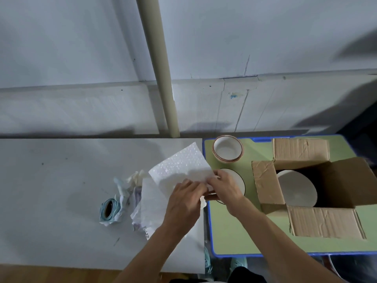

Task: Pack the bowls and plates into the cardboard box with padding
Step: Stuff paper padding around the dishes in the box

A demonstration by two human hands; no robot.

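Left hand: fingers curled over the near edge of the sheet of bubble wrap, gripping it. It probably steadies the sheet while the other hand works the corner.
Right hand: fingertips pinch the same sheet at its right corner. The hand sits just above the plate, and nothing else is in it.
Sheet of bubble wrap: lifted and tilted, its far corner raised off the white table. It is held at one edge, probably so that it can be drawn over the plate as padding.
Plate: white with a dark rim, flat on the green table, partly hidden by the right hand. It sits beside the box, so it looks like the next piece to be wrapped.
Bowls: nested, with reddish rims, on the far side of the plate and not yet packed.
Cardboard box: all flaps folded out, so the opening is free for loading.
Dish: pale and round, already inside the box. Whether it is a plate or a bowl cannot be told.
Crumpled paper: heaped on the white table beside the hands, apparently spare padding.
Roll of tape: lies beside the paper, probably for sealing the box later.
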